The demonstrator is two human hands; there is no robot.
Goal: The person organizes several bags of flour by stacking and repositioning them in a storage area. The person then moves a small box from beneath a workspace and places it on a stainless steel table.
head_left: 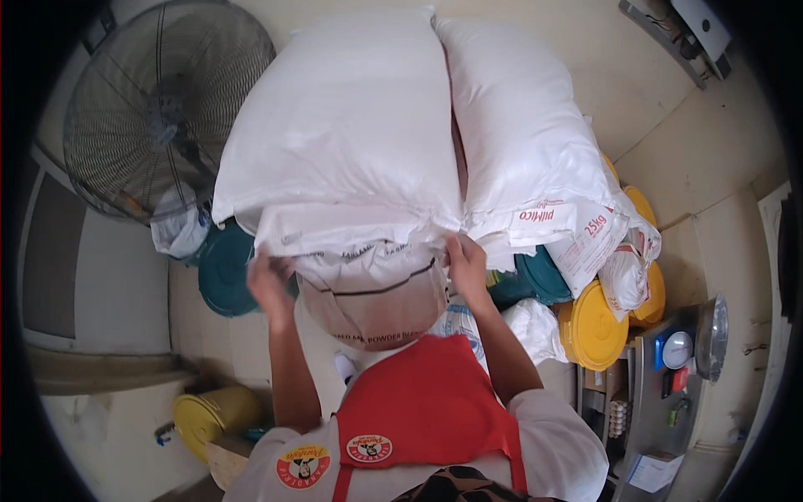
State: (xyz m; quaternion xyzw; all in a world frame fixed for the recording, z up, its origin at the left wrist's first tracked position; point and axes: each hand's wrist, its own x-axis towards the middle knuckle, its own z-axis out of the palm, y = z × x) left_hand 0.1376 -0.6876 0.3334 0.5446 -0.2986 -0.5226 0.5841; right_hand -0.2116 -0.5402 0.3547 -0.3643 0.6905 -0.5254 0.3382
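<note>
Two hands grip the near end of a big white woven sack [343, 125] that lies on top of a stack. The left hand [269, 284] clutches the sack's folded lower-left corner, fingers curled up under the hem; the right hand [465, 266] holds the lower-right corner, fingers closed over the seam. Between the two grips, just below them, a brown paper sack [374, 303] with a dark stitched line bulges toward the person's red apron [427, 402]. Beside the right grip, touching the held sack along its long edge, lies a second white sack [523, 134]. Beyond and below that grip stand yellow lidded buckets [592, 326] and a teal drum [542, 276], with smaller white bags [623, 272] heaped over them. Outward from the left grip a teal lid [224, 272] shows, and farther out a large metal floor fan [155, 109]. Well off to the right of the right grip sits a dial scale [677, 350].
</note>
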